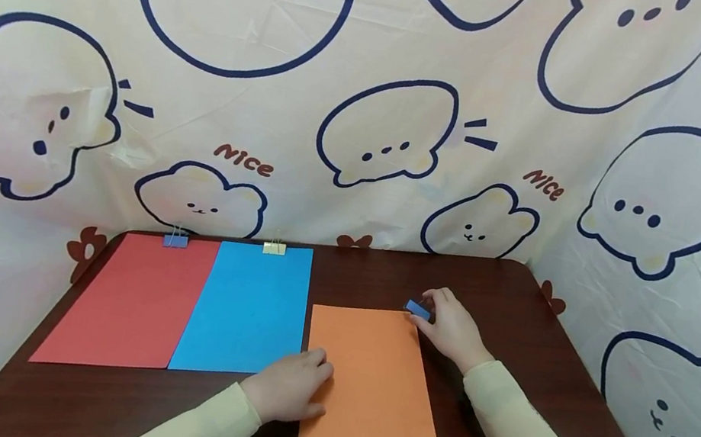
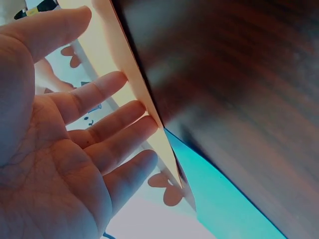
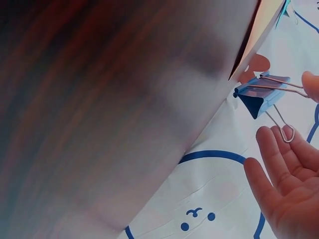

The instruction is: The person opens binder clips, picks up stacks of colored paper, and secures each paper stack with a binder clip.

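Note:
An orange sheet (image 1: 376,401) lies on the dark brown table at centre right. My left hand (image 1: 289,385) rests at its left edge, with the fingertips on the paper; in the left wrist view the palm (image 2: 60,164) faces the camera with loosely spread fingers. At the sheet's top right corner, my right hand (image 1: 453,328) pinches a blue binder clip (image 1: 418,309) by its wire handles. The right wrist view shows the thumb at one handle and fingertips at the other, with the clip's body (image 3: 259,94) close to the paper's corner.
To the left lie a red sheet (image 1: 130,305) and a blue sheet (image 1: 247,313), side by side. A blue binder clip (image 1: 176,241) sits on the red one's top edge, a yellow clip (image 1: 274,248) on the blue one's. A patterned cloth (image 1: 379,215) hangs behind the table (image 1: 375,277).

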The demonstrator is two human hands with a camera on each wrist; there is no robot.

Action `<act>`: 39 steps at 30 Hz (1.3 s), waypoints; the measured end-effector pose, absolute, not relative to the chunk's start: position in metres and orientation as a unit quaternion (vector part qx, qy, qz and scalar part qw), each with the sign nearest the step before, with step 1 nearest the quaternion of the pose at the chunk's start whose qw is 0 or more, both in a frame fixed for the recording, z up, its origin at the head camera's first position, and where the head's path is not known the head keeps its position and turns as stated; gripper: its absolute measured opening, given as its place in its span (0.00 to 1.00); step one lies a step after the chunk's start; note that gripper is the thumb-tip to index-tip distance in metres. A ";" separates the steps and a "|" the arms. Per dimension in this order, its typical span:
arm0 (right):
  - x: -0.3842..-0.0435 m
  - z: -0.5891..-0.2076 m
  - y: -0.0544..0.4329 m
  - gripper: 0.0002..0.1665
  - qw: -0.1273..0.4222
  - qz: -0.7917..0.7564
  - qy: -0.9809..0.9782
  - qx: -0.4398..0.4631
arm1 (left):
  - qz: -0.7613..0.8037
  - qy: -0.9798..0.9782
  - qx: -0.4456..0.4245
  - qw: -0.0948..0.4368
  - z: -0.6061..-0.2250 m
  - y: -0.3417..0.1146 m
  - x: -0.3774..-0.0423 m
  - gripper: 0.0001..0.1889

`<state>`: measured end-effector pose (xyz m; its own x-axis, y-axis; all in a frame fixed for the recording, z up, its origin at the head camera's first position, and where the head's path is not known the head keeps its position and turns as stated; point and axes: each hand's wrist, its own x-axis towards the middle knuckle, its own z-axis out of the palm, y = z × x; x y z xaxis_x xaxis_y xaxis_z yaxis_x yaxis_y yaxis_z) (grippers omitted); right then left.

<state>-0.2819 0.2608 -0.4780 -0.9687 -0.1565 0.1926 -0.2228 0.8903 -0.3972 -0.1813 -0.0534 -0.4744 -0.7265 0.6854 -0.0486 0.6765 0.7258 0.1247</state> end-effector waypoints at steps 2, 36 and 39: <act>-0.281 -0.478 0.261 0.29 0.081 0.213 -0.969 0.099 | 0.052 0.928 0.366 0.046 -0.474 -0.053 -0.183 0.21; -0.266 -0.477 0.254 0.28 0.105 0.187 -0.966 0.143 | 0.171 0.963 0.206 -0.019 -0.474 -0.042 -0.237 0.13; -0.266 -0.478 0.254 0.28 0.109 0.186 -0.965 0.146 | 0.169 0.965 0.199 -0.032 -0.476 -0.042 -0.242 0.14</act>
<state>-0.2655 0.2539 -0.4781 -0.9333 -0.2419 0.2654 -0.3233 0.8876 -0.3280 -0.2422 -0.0425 -0.4756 -0.9190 0.3726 0.1291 0.3943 0.8638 0.3137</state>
